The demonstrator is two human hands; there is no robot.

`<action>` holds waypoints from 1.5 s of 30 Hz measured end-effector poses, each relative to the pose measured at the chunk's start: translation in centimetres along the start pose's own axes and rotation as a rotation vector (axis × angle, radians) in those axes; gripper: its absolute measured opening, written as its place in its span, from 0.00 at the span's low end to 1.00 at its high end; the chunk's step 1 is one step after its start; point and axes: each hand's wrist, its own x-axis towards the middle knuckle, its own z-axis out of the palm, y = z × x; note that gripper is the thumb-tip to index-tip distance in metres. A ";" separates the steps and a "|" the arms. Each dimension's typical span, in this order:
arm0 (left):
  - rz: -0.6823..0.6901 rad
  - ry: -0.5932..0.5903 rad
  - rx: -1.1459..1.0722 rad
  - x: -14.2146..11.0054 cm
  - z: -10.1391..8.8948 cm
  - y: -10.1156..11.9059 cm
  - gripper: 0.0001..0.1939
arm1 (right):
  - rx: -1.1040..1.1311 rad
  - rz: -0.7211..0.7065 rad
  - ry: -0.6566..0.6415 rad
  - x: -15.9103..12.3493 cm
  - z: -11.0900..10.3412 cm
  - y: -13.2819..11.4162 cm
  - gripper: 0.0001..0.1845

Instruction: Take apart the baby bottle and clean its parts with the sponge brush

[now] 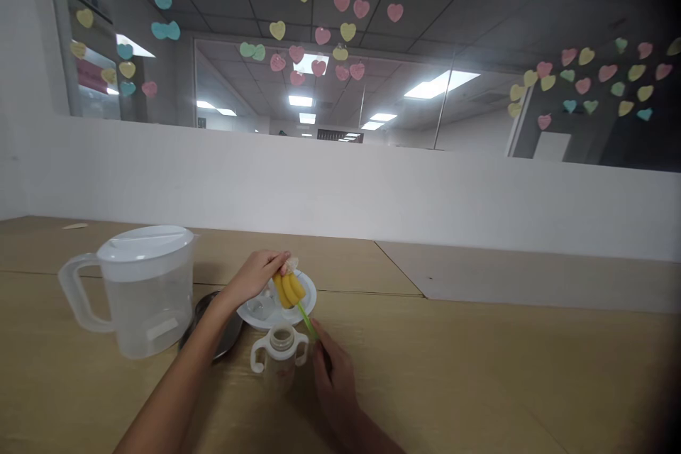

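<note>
We've got the yellow brush [289, 289] pinched at its tip by our left hand [254, 277] over the white dish [308, 298], right hand [333, 372] gripping its green handle beside the baby bottle [280, 355] on the counter [479, 369]; bottle not yet brushed, w/ jug [141, 291] untouched

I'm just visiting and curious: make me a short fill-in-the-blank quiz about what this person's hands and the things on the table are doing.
1. The left hand pinches the tip of a yellow sponge brush over a white ____.
2. The right hand holds the brush's ____ handle.
3. The two-handled baby bottle stands with its top ____.
4. The clear pitcher has a ____ lid.

Missing words: dish; green; open; white
</note>
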 end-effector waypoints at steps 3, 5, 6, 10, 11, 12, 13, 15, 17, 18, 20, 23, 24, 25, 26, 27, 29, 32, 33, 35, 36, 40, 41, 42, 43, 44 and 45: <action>0.018 -0.030 0.084 -0.2 -0.2 0.5 0.24 | -0.007 0.054 0.040 0.1 0.1 0.1 0.21; 0.029 -0.038 0.163 -0.3 -0.3 0.8 0.23 | 0.001 0.078 0.069 0.2 0.1 0.2 0.21; 0.031 -0.036 0.205 -0.3 -0.3 0.9 0.22 | 0.006 0.087 0.080 0.2 0.1 0.2 0.21; 0.004 0.005 0.391 -0.5 -0.5 1.1 0.21 | 0.026 0.112 0.119 0.4 0.1 0.0 0.21; -0.006 0.016 0.426 -0.5 -0.6 1.1 0.21 | 0.031 0.114 0.121 0.4 0.1 0.0 0.21; -0.015 0.021 0.447 -0.5 -0.7 1.0 0.21 | 0.034 0.115 0.120 0.4 0.1 0.0 0.21; -0.021 0.020 0.456 -0.5 -0.7 1.0 0.20 | 0.036 0.116 0.119 0.4 0.1 0.0 0.21; -0.032 0.012 0.455 -0.5 -0.8 0.9 0.18 | 0.037 0.118 0.118 0.4 0.1 0.1 0.21; -0.039 0.018 0.457 -0.6 -0.9 0.9 0.15 | 0.031 0.122 0.113 0.3 0.1 0.2 0.21; -0.041 0.027 0.463 -0.6 -1.0 1.0 0.14 | 0.028 0.124 0.111 0.3 0.1 0.2 0.21; -0.045 0.040 0.483 -0.7 -1.1 1.0 0.12 | 0.029 0.125 0.103 0.3 0.1 0.1 0.21; -0.069 0.036 0.513 -0.8 -1.2 1.0 0.09 | 0.040 0.115 0.099 0.2 0.1 0.0 0.21; -0.077 0.033 0.521 -0.8 -1.1 1.0 0.09 | 0.040 0.112 0.098 0.3 0.1 0.0 0.21; -0.083 0.033 0.528 -0.8 -1.1 1.1 0.08 | 0.036 0.110 0.097 0.3 0.1 0.0 0.21; -0.087 0.034 0.537 -0.9 -1.1 1.1 0.08 | 0.034 0.110 0.096 0.3 0.1 0.0 0.21; -0.089 0.032 0.544 -0.9 -1.1 1.1 0.09 | 0.035 0.109 0.097 0.3 0.1 0.1 0.21; -0.096 0.014 0.556 -0.9 -1.0 1.2 0.13 | 0.042 0.109 0.100 0.3 0.1 0.1 0.20; -0.113 -0.041 0.525 -0.8 -1.1 1.1 0.23 | 0.046 0.104 0.101 0.3 0.1 0.2 0.20; -0.119 -0.055 0.507 -0.8 -1.2 1.1 0.24 | 0.041 0.099 0.102 0.3 0.1 0.2 0.20; -0.126 -0.069 0.472 -0.8 -1.3 0.9 0.25 | 0.031 0.088 0.111 0.3 0.1 0.2 0.19; -0.124 -0.072 0.464 -0.8 -1.3 0.8 0.25 | 0.027 0.081 0.117 0.3 0.1 0.1 0.19; -0.103 -0.074 0.510 -0.9 -1.9 0.1 0.24 | 0.032 0.072 0.108 0.3 0.0 0.0 0.19; -0.122 -0.082 0.541 -0.9 -2.2 -0.1 0.22 | 0.035 0.070 0.104 0.2 0.0 -0.1 0.19; -0.152 -0.096 0.575 -1.1 -2.6 -0.3 0.21 | 0.036 0.069 0.102 0.2 0.0 -0.1 0.19; -0.186 -0.112 0.607 -1.2 -3.1 -0.6 0.20 | 0.037 0.068 0.099 0.2 0.0 -0.1 0.19; -0.220 -0.124 0.632 -1.4 -3.6 -0.9 0.19 | 0.037 0.067 0.095 0.2 0.0 -0.1 0.19; -0.253 -0.129 0.655 -1.6 -4.2 -1.2 0.19 | 0.036 0.067 0.091 0.2 0.0 -0.1 0.19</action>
